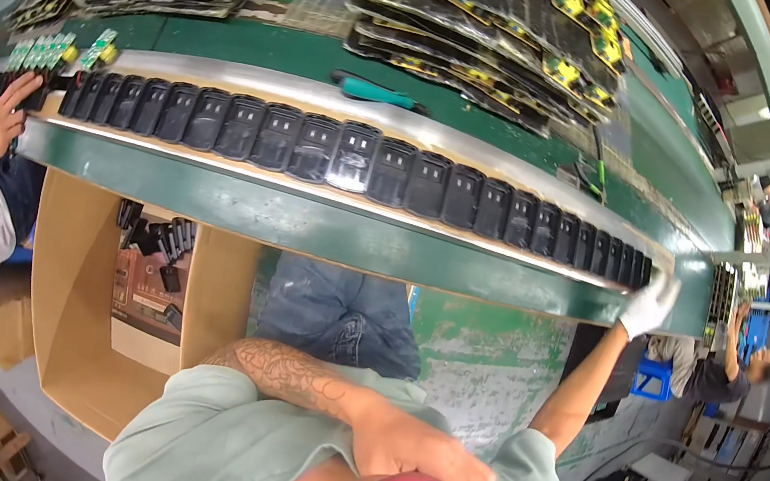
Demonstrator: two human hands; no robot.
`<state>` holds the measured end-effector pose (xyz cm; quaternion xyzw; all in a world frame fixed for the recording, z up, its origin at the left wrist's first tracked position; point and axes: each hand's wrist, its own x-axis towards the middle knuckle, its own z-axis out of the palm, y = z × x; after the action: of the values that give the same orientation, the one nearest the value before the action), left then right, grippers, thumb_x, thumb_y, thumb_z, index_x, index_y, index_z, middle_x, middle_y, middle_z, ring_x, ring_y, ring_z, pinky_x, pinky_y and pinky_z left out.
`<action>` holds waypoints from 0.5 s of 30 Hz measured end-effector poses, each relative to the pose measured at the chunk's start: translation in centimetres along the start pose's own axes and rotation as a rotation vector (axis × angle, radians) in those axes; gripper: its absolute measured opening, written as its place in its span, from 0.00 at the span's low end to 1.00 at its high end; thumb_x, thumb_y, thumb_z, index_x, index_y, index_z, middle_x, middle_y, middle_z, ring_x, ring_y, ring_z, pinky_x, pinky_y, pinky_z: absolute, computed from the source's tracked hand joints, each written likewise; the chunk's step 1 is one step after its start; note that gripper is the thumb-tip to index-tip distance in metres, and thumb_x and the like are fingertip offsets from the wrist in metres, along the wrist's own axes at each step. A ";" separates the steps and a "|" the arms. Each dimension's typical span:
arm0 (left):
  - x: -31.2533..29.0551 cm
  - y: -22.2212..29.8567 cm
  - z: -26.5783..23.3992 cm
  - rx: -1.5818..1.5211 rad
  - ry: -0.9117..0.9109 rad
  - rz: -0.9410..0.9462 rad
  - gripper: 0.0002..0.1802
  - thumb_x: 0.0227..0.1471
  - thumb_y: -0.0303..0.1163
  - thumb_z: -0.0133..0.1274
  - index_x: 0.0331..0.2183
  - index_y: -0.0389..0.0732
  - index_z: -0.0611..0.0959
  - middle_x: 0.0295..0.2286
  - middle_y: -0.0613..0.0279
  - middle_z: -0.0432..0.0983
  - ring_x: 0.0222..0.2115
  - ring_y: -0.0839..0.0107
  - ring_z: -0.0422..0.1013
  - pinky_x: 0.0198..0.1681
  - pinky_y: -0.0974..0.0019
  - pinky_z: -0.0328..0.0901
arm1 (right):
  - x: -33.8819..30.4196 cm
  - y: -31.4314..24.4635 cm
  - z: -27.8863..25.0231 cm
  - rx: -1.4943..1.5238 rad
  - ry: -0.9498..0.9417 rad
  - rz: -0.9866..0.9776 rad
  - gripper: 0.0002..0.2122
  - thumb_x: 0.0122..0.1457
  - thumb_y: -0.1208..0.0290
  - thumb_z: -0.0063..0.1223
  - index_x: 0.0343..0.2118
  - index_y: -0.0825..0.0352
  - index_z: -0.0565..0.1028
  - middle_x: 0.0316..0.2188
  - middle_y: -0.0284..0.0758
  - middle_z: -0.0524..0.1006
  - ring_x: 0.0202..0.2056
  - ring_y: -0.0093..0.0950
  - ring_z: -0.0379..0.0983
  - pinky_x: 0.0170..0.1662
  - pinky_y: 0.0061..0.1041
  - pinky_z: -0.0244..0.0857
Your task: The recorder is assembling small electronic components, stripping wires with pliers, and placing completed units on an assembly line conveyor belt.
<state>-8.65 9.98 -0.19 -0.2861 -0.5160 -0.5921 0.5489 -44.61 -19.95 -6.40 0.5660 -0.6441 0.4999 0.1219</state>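
Note:
A long row of black plastic casings (276, 136), each with two small openings near its top, lies side by side on a light brown strip along the bench. At the row's right end, my right hand (651, 305) in a white glove rests against the last casings; its thumb and fingers look apart. My left hand (422, 453) is bare, raised close to me at the lower middle and away from the bench. Its fingers are curled in, with no object showing. The tattooed left forearm bends across my body.
Stacked black sheets (477, 39) with yellow parts stand behind the row. A teal-handled tool (373, 92) lies nearer. At left, a co-worker's hand (11, 106) touches the row near green circuit boards (42, 50). An open cardboard box (75, 292) stands below the bench. Another person (727, 370) sits right.

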 end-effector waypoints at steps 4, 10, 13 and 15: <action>0.7 2.3 0.2 0.022 0.135 -0.062 0.09 0.60 0.26 0.50 0.42 0.37 0.77 0.41 0.57 0.73 0.38 0.59 0.67 0.41 0.59 0.64 | 2.1 -11.1 -0.4 0.295 0.009 0.018 0.11 0.65 0.68 0.55 0.46 0.66 0.83 0.45 0.35 0.83 0.45 0.28 0.79 0.53 0.23 0.69; 3.4 6.0 1.0 -0.217 0.462 -0.050 0.08 0.54 0.21 0.54 0.37 0.40 0.80 0.37 0.57 0.76 0.35 0.63 0.70 0.38 0.64 0.66 | -5.6 -34.7 3.4 0.412 -0.995 -0.918 0.22 0.62 0.54 0.55 0.54 0.61 0.80 0.50 0.38 0.82 0.48 0.37 0.79 0.54 0.32 0.72; 3.6 6.8 0.2 -0.124 0.302 0.044 0.09 0.54 0.23 0.54 0.39 0.38 0.79 0.39 0.54 0.75 0.36 0.63 0.70 0.35 0.68 0.66 | -10.2 -40.0 8.6 0.422 -1.107 -1.042 0.27 0.62 0.49 0.49 0.60 0.60 0.74 0.57 0.39 0.77 0.56 0.42 0.73 0.61 0.35 0.66; 2.4 8.0 -0.1 -0.047 0.305 -0.067 0.08 0.52 0.22 0.56 0.37 0.40 0.80 0.36 0.56 0.76 0.33 0.63 0.70 0.36 0.65 0.66 | -11.5 -42.4 11.5 0.441 -1.107 -1.051 0.26 0.62 0.50 0.49 0.59 0.61 0.76 0.57 0.39 0.77 0.56 0.41 0.73 0.61 0.35 0.65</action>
<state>-1.63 10.15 4.32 -0.1883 -0.4219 -0.6586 0.5939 -0.05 -15.96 1.30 0.9732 -0.1460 0.1392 -0.1109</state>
